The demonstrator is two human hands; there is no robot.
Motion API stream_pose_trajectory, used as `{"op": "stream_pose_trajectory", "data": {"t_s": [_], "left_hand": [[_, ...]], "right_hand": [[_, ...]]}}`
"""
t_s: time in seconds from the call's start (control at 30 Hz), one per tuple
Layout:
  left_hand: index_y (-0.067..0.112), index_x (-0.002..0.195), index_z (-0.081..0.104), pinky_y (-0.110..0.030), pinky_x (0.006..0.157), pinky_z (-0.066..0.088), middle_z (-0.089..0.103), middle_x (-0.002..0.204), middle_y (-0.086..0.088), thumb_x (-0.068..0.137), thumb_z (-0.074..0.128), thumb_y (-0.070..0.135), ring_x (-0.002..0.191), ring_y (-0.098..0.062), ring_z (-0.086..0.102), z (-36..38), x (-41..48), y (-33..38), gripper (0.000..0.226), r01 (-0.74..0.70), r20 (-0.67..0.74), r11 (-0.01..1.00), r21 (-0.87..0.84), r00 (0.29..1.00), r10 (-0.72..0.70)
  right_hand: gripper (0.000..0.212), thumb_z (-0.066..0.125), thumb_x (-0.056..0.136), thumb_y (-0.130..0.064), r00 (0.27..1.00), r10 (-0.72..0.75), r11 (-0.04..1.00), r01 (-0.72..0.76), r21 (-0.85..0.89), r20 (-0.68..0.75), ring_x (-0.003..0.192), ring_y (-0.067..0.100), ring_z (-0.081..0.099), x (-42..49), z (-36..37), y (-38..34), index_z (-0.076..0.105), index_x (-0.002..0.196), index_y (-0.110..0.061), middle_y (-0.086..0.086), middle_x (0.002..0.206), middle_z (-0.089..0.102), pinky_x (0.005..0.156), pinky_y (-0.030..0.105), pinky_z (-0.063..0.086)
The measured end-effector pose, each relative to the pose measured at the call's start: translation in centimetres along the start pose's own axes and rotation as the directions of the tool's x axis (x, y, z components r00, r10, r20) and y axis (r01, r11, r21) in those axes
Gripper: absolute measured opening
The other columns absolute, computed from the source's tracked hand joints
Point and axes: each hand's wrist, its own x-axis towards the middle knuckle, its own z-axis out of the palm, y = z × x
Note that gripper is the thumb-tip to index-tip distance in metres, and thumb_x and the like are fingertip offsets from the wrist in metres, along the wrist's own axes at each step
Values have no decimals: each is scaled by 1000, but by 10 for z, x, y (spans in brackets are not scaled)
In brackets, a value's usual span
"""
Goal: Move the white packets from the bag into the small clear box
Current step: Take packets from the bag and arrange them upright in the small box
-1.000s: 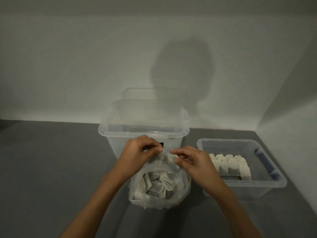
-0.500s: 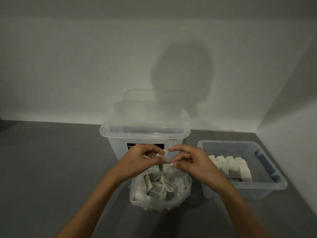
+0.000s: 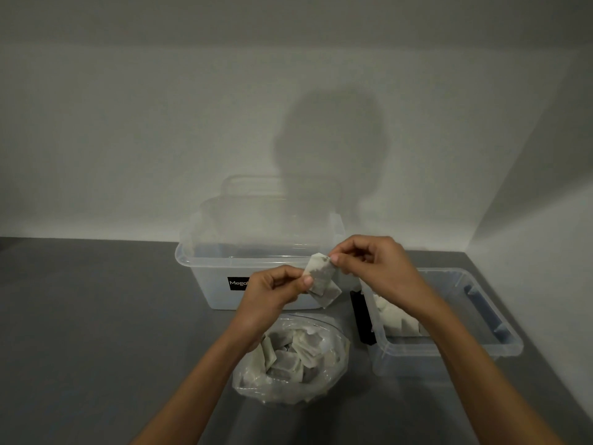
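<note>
Two white packets (image 3: pixel 321 277) hang together in the air above the bag. My left hand (image 3: pixel 272 293) pinches their lower left edge and my right hand (image 3: pixel 372 264) pinches the top corner. Below them the clear plastic bag (image 3: pixel 288 361) stands open on the grey table, with several white packets inside. The small clear box (image 3: pixel 475 319) sits to the right of the bag. A row of white packets (image 3: pixel 394 316) lies in its left part, partly hidden by my right forearm.
A larger clear lidded bin (image 3: pixel 256 252) with a black label stands behind the bag against the white wall. A second wall closes the right side just past the small box. Grey tabletop (image 3: pixel 96 316) stretches to the left.
Both hands have lifted the packets up out of the bag's mouth and shifted them right, toward the small box. The camera has moved closer.
</note>
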Motion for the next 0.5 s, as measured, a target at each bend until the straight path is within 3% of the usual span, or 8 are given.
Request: {"op": "stream_pose_trajectory", "data": {"t_s": [0.13,0.3,0.5], "left_hand": [[7,91,74,-21,74,50,73,85,-9,81,69,15,80,-14,63,15,8,2,13,-28,22,999,-20,999,29],[6,90,73,-14,70,50,73,79,-1,82,69,10,75,-6,64,37,29,11,10,-57,83,998,-31,995,59],[6,95,74,-18,75,51,74,87,-1,82,72,13,82,-11,68,72,64,17,15,-89,269,979,185,962,37]], "right_hand": [[5,71,84,-20,997,-68,977,72,-201,27,73,1,64,6,-14,-13,75,86,-20,-9,78,72,70,13,51],[5,70,82,-18,993,-107,909,121,-399,57,72,-1,61,11,-44,-24,73,82,-22,-9,77,71,67,7,45],[5,71,83,-20,997,-74,789,44,-613,-23,67,-3,56,9,-100,-8,76,84,-22,-11,76,64,63,4,40]]}}
